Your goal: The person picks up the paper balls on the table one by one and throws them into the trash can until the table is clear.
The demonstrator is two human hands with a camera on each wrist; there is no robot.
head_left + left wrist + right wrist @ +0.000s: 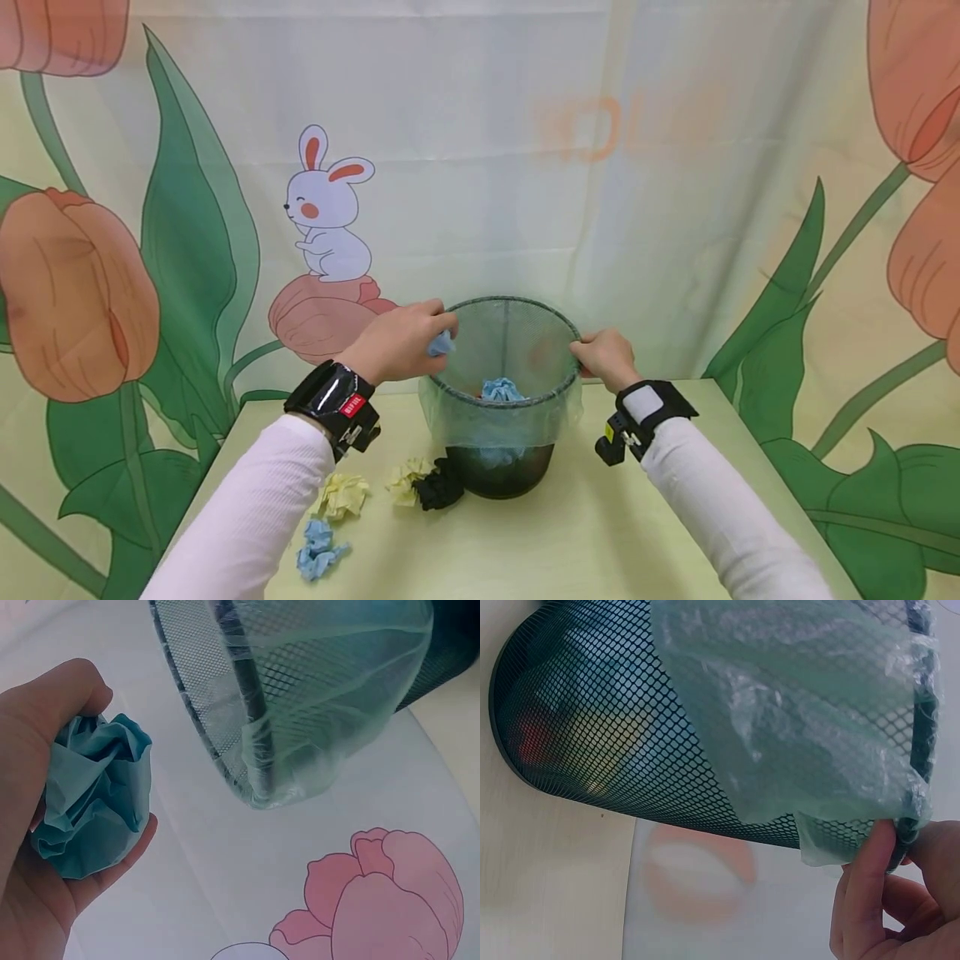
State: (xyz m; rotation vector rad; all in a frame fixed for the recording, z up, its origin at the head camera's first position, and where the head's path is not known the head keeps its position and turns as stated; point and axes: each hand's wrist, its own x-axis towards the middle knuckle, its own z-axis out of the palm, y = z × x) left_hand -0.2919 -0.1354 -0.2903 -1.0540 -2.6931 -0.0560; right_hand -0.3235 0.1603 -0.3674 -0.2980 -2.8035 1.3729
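A crumpled ball of blue paper (97, 795) sits in the curled fingers of my left hand (405, 340), just left of the bin's rim. My right hand (606, 357) pinches the rim on the right side, thumb and fingers over the edge and the liner. The bin (630, 750) is dark wire mesh with a thin green plastic bag (780, 727) folded over its rim. Inside it lies another blue paper ball (501, 389). Through the mesh, red and yellowish patches show near the bottom in the right wrist view.
On the light table (570, 542), a black paper ball (439, 485) and a yellow one (405, 482) lie left of the bin's base. Farther left are another yellow ball (343, 497) and crumpled blue paper (319, 550). A printed curtain (480, 167) hangs behind.
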